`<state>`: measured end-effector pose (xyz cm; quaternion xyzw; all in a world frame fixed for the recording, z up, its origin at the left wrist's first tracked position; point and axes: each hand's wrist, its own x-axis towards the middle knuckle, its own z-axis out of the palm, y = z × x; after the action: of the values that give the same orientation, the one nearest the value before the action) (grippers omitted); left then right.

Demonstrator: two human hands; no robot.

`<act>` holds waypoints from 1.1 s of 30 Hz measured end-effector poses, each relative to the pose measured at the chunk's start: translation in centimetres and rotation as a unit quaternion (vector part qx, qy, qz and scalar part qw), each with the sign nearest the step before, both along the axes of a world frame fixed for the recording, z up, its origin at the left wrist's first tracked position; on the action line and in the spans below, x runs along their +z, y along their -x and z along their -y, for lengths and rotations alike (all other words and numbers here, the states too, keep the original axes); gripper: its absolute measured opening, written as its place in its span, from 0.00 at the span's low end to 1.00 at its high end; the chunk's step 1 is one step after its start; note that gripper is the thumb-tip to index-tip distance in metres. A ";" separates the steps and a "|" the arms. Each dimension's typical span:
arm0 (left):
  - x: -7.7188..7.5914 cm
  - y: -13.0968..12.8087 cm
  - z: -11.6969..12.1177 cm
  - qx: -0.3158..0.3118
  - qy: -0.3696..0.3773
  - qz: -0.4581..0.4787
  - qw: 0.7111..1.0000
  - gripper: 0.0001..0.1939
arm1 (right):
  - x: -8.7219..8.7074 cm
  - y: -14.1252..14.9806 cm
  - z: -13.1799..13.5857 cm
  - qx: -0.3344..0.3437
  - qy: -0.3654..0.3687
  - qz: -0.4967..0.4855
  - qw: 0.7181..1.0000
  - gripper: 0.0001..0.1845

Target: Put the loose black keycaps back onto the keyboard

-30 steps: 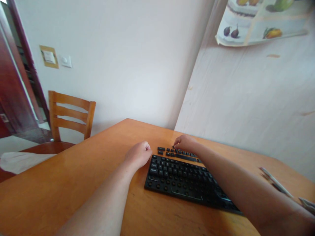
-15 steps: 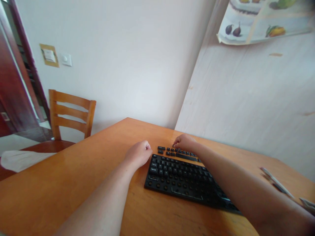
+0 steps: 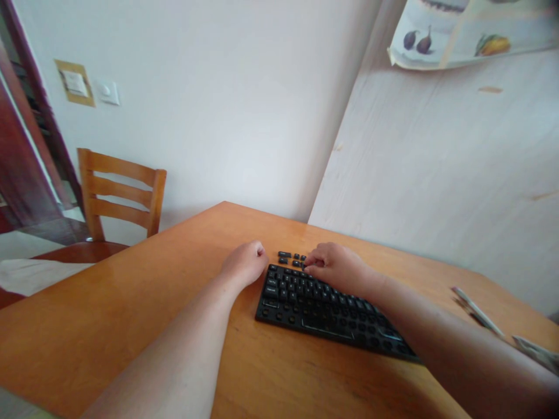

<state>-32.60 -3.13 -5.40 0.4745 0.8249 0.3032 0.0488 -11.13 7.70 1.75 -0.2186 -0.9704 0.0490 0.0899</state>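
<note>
A black keyboard [image 3: 323,311] lies on the orange wooden table [image 3: 131,314], with several of its caps off. Loose black keycaps [image 3: 289,256] lie in a row on the table just behind its far edge. My left hand [image 3: 244,265] rests as a closed fist on the table at the keyboard's far left corner. My right hand [image 3: 338,267] hovers over the keyboard's top rows, fingers curled in a pinch near the loose keycaps; what it pinches is hidden.
A wooden chair [image 3: 117,201] stands at the table's far left. White walls meet in a corner behind the table. A fruit poster [image 3: 463,35] hangs at upper right. Thin tools and papers [image 3: 480,314] lie at the table's right edge.
My right hand has drawn back from the row of loose keycaps onto the keyboard's top rows. The view has shifted slightly. My left fist stays put.
</note>
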 end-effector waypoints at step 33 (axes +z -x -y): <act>-0.2 0.1 0.0 -0.008 -0.010 0.018 1.000 0.06 | -1.4 -2.4 7.3 -0.002 -0.112 0.044 0.993 0.11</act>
<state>-32.68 -3.09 -5.58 0.4762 0.8168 0.3198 0.0617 -8.77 0.35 0.37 -0.2111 -0.9724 -0.0698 0.0707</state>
